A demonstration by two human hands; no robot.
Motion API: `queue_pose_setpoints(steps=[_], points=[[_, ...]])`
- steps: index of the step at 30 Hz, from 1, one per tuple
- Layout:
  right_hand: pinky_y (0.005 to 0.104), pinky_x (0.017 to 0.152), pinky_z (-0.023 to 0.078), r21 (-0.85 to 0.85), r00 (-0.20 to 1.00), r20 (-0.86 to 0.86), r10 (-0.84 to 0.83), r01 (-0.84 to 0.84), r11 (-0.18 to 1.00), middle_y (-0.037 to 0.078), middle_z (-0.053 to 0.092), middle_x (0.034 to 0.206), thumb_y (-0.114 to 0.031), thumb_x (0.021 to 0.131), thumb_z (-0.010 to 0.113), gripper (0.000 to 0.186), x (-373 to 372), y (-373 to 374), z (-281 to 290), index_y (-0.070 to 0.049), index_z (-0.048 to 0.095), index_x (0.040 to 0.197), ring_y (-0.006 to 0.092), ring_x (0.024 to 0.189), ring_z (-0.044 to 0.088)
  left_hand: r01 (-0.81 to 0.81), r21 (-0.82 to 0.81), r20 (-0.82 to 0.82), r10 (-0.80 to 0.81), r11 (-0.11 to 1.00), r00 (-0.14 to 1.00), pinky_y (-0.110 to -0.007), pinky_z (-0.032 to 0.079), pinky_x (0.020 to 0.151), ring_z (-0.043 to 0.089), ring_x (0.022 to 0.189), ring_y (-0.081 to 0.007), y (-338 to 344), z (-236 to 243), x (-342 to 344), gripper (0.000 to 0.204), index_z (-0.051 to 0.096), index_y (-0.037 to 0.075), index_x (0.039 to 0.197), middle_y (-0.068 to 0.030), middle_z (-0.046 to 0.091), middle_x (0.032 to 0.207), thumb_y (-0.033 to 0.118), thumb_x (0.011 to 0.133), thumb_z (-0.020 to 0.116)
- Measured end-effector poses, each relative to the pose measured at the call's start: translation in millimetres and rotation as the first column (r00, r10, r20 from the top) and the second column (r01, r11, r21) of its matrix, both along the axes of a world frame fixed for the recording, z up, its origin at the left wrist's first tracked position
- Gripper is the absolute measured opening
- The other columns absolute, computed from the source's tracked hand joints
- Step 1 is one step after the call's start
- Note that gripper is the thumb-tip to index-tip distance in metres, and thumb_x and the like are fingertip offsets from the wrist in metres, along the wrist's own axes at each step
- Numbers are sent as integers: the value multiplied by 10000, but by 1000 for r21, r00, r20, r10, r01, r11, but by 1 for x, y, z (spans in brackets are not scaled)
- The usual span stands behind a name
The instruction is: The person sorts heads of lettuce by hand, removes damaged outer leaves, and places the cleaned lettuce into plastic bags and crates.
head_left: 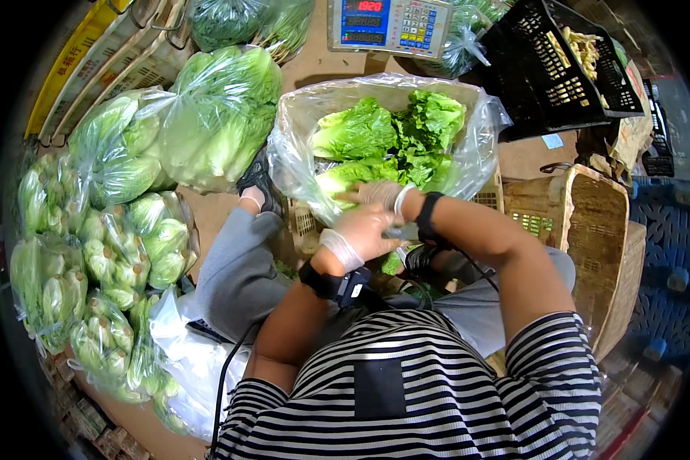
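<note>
Both of my hands, in thin clear gloves, come together at the near edge of a crate (307,230) lined with a clear plastic bag (479,165). Several green leafy lettuces (356,132) lie inside, their pale bases toward the left. My right hand (381,196) reaches in from the right and touches the base of the nearest lettuce (349,178); its fingers are smeared by motion. Just nearer to me, my left hand (366,231) is closed with the knuckles up. A greyish edge shows beside it, too blurred to name, and its fingertips are partly hidden.
Bagged lettuces (222,123) pile up on my left, near white plastic bags (180,330). A digital scale (391,27) stands beyond the crate. At the far right sits a black crate (529,73) with pale roots, and a tan basket (602,238) is nearer. Yellow-edged crates (69,65) lean far left.
</note>
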State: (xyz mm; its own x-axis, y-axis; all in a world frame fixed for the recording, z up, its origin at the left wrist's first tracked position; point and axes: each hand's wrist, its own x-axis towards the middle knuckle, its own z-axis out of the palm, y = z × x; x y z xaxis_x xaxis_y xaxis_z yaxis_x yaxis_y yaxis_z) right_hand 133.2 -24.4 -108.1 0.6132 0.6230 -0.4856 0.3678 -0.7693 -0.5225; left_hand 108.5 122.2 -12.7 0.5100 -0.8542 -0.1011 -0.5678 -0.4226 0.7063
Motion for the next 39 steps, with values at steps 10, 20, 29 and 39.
queue_pose_setpoints(steps=[10, 20, 29, 39], points=[[427, 812, 498, -434, 933, 230, -276, 352, 829, 164, 672, 965, -433, 913, 520, 406, -126, -167, 162, -125, 629, 1154, 290, 926, 650, 159, 427, -225, -66, 890, 972, -382, 418, 989, 544, 1162, -344, -59, 38, -4, 770, 497, 35, 1319, -224, 565, 1256, 585, 793, 616], [319, 940, 448, 624, -38, -191, -981, 767, -151, 85, 645, 1097, -249, 946, 534, 353, -380, -300, 205, -8, 604, 1195, 186, 1037, 588, 61, 71, -224, -44, 996, 974, -363, 393, 1001, 529, 1157, -312, -89, 37, -22, 544, 486, 8, 1321, -193, 554, 1254, 229, 853, 653], [333, 903, 434, 71, -799, -40, -599, 596, -800, 170, 632, 1160, -513, 928, 461, 630, -540, -502, -33, 54, 610, 1157, 231, 997, 598, -146, 83, -290, 164, 986, 943, -369, 400, 1001, 543, 1144, -252, -120, 54, -31, 494, 495, 3, 1318, -141, 563, 1258, 80, 850, 632], [450, 1074, 273, -203, -835, -349, -425, 510, -836, 155, 295, 1513, -561, 905, 419, 704, -511, -519, -105, -97, 389, 1433, 284, 1336, 356, -58, 201, -285, 115, 978, 952, -345, 406, 992, 553, 1125, -240, -150, 49, -41, 477, 514, 4, 1297, -140, 589, 1207, 42, 837, 636]])
